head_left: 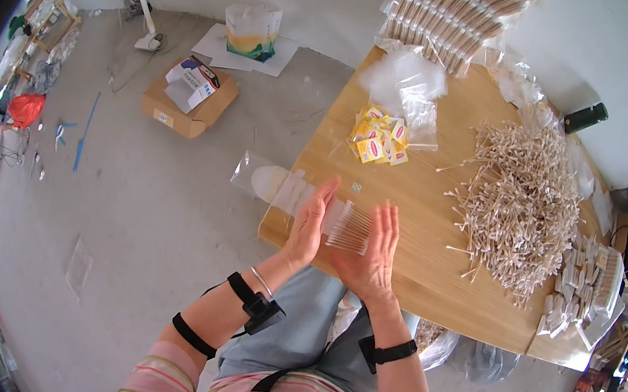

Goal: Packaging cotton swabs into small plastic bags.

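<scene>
A neat row of cotton swabs (pixel 350 228) lies flat at the table's near left edge, between my two hands. My left hand (pixel 312 220) stands on edge at the row's left side, its fingers straight and together. On the row's right side is my right hand (pixel 375 254), fingers stretched out and slightly apart, palm facing the swabs. Neither hand's fingers are curled. Left of my left hand, a clear plastic bag (pixel 243 171) with a white rounded piece (pixel 267 182) reaches past the table's edge. Where the bag ends near the swabs is partly hidden by my left hand.
A big heap of loose cotton swabs (pixel 519 210) covers the right of the wooden table (pixel 426 205). Yellow-and-white packets (pixel 378 137) and clear plastic bags (pixel 408 84) lie farther back. Stacked packs of swabs (pixel 446 17) stand behind. A cardboard box (pixel 190 100) is on the floor.
</scene>
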Action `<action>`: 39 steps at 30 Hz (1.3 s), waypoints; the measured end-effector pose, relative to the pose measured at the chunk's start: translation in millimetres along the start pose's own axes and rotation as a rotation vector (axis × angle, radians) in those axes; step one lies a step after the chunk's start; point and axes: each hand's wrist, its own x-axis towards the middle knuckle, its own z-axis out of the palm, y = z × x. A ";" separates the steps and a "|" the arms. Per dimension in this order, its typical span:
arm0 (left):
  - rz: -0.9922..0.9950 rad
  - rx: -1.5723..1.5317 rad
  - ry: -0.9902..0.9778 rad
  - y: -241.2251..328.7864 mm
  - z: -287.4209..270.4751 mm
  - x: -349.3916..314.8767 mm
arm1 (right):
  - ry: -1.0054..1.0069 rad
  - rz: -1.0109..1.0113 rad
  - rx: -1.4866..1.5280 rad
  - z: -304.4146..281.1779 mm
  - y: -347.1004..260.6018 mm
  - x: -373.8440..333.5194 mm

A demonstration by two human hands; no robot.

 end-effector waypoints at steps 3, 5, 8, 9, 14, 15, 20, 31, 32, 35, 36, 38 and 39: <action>-0.030 0.054 -0.008 8.8 5.1 5.3 | -0.100 -0.037 -0.082 4.1 -0.4 -0.2; -0.017 0.093 -0.042 11.0 7.5 9.4 | -0.039 0.022 -0.066 8.0 3.7 0.8; -0.022 0.115 -0.050 7.2 5.6 11.7 | -0.067 0.058 -0.034 9.1 1.6 -0.2; -0.026 0.144 -0.060 5.4 3.3 11.1 | -0.073 0.071 -0.014 10.0 2.0 -0.3; -0.020 0.176 -0.069 8.1 7.9 10.3 | 0.059 0.132 0.052 19.9 0.3 0.4; -0.011 0.205 -0.074 10.0 9.9 10.7 | 0.123 0.161 0.066 22.3 -0.6 1.7; 0.015 0.238 -0.080 3.8 8.2 11.0 | 0.287 0.289 0.295 36.6 -3.7 3.8; 0.042 0.205 -0.011 -3.9 6.7 8.2 | 0.170 0.204 0.002 29.1 -3.2 5.9; 0.043 0.203 -0.013 -3.3 7.6 8.8 | 0.118 0.228 0.024 29.5 -2.9 8.1; 0.043 0.232 -0.010 -3.6 6.6 10.3 | 0.076 0.250 0.078 28.4 -3.5 7.6; 0.040 0.236 -0.020 -5.6 4.1 10.5 | 0.083 0.248 0.114 28.8 -4.1 7.5; 0.037 0.238 -0.029 -8.2 2.3 10.6 | 0.170 0.260 0.203 30.7 -0.8 7.5; 0.044 0.222 -0.026 -9.0 3.5 10.7 | 0.258 0.275 0.289 31.2 1.3 6.7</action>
